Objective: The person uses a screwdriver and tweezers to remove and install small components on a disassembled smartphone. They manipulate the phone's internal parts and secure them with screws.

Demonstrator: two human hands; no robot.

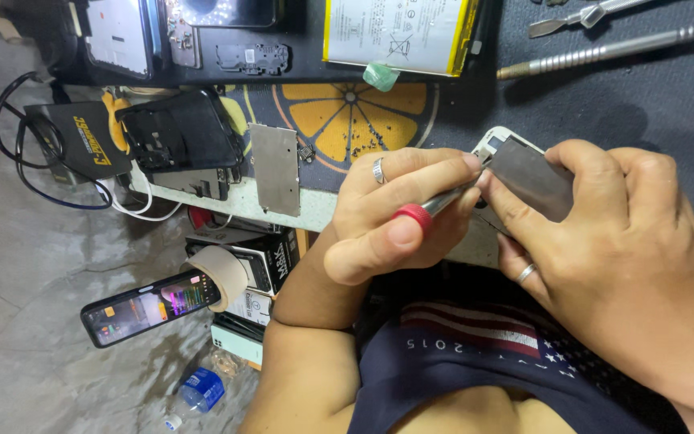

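Red-capped screwdriver gripped in left hand; right hand holds grey phone part; yellow-edged white battery above

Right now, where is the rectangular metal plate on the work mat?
In the head view, the rectangular metal plate lies left of centre on the work mat, near its front edge, between the dark phone frame and the left hand.

Dark work mat with orange-slice print, phone battery, metal shield plate, two metal tools

Bare grey mat right of the phone frame; metal plate, loose screws left
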